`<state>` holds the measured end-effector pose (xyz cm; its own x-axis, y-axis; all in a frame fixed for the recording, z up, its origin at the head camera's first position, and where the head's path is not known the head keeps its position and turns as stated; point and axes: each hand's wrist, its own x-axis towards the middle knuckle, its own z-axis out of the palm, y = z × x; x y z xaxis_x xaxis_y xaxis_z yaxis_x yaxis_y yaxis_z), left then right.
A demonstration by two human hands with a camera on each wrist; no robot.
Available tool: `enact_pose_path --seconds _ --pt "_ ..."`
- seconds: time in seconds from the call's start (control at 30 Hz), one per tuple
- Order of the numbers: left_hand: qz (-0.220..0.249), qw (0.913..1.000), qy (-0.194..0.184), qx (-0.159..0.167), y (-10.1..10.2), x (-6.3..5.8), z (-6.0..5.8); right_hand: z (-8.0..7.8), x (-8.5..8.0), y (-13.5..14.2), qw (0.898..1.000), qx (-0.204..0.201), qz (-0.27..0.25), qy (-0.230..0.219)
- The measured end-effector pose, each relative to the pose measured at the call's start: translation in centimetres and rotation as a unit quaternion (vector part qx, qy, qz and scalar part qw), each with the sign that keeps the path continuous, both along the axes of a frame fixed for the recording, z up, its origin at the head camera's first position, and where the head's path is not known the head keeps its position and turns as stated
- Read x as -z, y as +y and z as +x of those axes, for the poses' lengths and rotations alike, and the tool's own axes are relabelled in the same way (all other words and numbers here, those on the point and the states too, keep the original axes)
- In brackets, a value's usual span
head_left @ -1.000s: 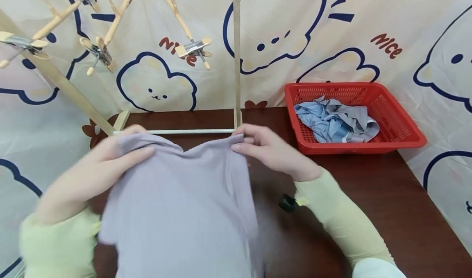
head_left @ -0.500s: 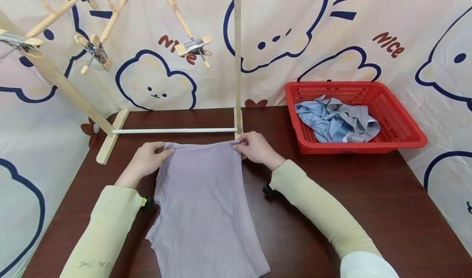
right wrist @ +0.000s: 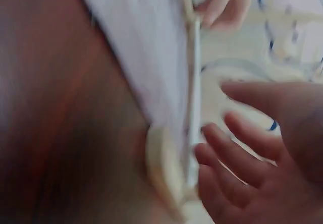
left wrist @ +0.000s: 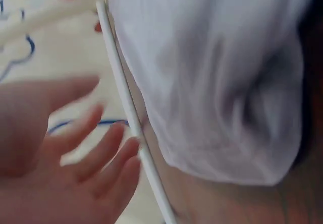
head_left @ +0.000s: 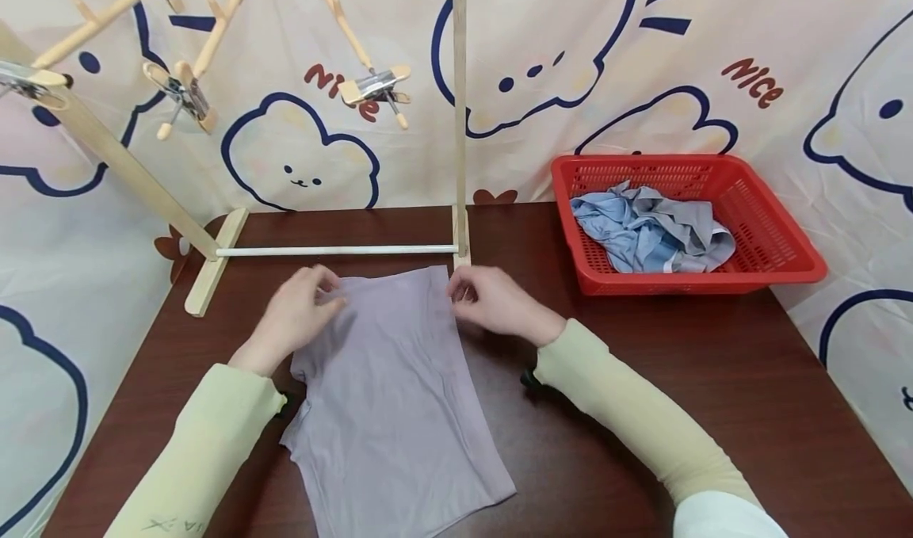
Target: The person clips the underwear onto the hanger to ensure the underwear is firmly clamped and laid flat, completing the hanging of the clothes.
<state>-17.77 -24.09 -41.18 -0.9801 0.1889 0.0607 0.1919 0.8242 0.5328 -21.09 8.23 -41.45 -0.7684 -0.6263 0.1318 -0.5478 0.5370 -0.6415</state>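
So the lilac garment (head_left: 399,395) is lying on the dark tabletop (head_left: 606,451), center and near, kinda flat but lightly creased, with a ragged-looking left edge. Left hand (head_left: 294,316) and right hand (head_left: 498,302) are at its far corners, fingers loosely bent, gripping nothing. The rack's white rod (head_left: 335,250) sits just past the far edge, with a red basket (head_left: 702,286) of crumpled blue-and-gray clothes (head_left: 645,233) far right.

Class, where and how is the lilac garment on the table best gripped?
Probably pinch both ends of its far edge, left hand from the left, right hand from the right: the garment lies spread out, and that edge runs fairly straight between the hands.
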Motion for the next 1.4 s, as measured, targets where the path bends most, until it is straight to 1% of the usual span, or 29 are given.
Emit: enact_pose_path --seconds 0.03,0.07,0.1,0.13,0.17,0.2,0.23,0.27,0.3,0.37,0.47,0.6,0.7,0.77,0.8,0.87,0.9,0.97,1.03,1.1,1.2,1.3,1.37,1.4 --pt "-0.009 0.9994 -0.004 0.034 0.5 0.0 0.3 1.0 -0.3 0.0 0.999 -0.048 0.017 0.016" --pt "-0.022 0.9976 -0.017 0.063 0.9 0.1 0.6 2.0 -0.6 -0.1 0.994 -0.098 0.038 0.029" --pt "-0.036 0.9949 -0.033 0.088 1.3 0.3 0.9 3.1 -0.8 -0.2 0.986 -0.146 0.063 0.038" --pt "-0.050 0.9919 -0.052 0.105 1.7 0.4 1.1 4.2 -0.9 -0.2 0.977 -0.190 0.087 0.039" --pt "-0.065 0.9885 -0.070 0.117 2.0 0.6 1.3 5.2 -0.9 -0.3 0.967 -0.224 0.113 0.035" --pt "-0.079 0.9854 -0.087 0.123 2.3 0.8 1.4 6.1 -0.9 -0.3 0.958 -0.250 0.138 0.028" --pt "-0.090 0.9832 -0.099 0.124 2.4 0.9 1.5 6.9 -0.7 -0.3 0.949 -0.267 0.164 0.023" --pt "-0.096 0.9819 -0.108 0.122 2.6 1.0 1.5 7.5 -0.6 -0.3 0.943 -0.275 0.187 0.021" --pt "-0.100 0.9814 -0.110 0.121 2.6 1.0 1.4 8.0 -0.4 -0.2 0.937 -0.278 0.209 0.024" --pt "-0.096 0.9812 -0.110 0.126 2.5 1.1 1.1 8.6 0.0 -0.1 0.931 -0.270 0.244 0.032" --pt "-0.085 0.9817 -0.106 0.133 2.1 1.0 0.6 9.3 0.5 -0.3 0.924 -0.257 0.275 0.059" --pt "-0.078 0.9803 -0.109 0.145 1.5 1.0 -0.5 10.5 0.8 -0.8 0.920 -0.245 0.294 0.090" --pt "-0.071 0.9799 -0.106 0.154 1.2 1.1 -1.1 11.0 0.9 -1.3 0.917 -0.235 0.304 0.108" --pt "-0.067 0.9815 -0.094 0.153 1.3 1.1 -1.1 11.1 0.8 -1.5 0.916 -0.229 0.310 0.111" --pt "-0.065 0.9827 -0.084 0.152 1.4 1.1 -1.0 11.0 0.8 -1.6 0.916 -0.228 0.312 0.109" --pt "-0.066 0.9853 -0.059 0.146 1.7 1.1 -0.1 10.7 0.6 -1.5 0.919 -0.226 0.307 0.099" --pt "-0.068 0.9865 -0.046 0.142 1.9 1.1 0.5 10.4 0.6 -1.4 0.922 -0.223 0.303 0.092" --pt "-0.070 0.9876 -0.022 0.139 2.2 0.9 2.1 9.9 0.5 -1.2 0.930 -0.214 0.290 0.079" --pt "-0.071 0.9871 -0.012 0.143 2.6 0.7 4.0 9.2 0.5 -0.9 0.937 -0.199 0.277 0.071" --pt "-0.078 0.9855 -0.023 0.149 2.8 0.4 5.9 8.5 0.6 -0.6 0.943 -0.182 0.270 0.064" --pt "-0.095 0.9805 -0.068 0.158 2.9 0.5 7.9 7.8 0.8 -0.3 0.947 -0.167 0.268 0.055" --pt "-0.120 0.9757 -0.099 0.155 2.6 1.1 9.2 7.4 0.9 -0.1 0.948 -0.160 0.271 0.049" --pt "-0.130 0.9741 -0.104 0.153 2.5 1.4 9.6 7.3 0.9 0.1 0.948 -0.156 0.273 0.050" --pt "-0.133 0.9741 -0.100 0.153 2.4 1.5 9.8 7.2 0.8 0.2 0.947 -0.156 0.275 0.051"
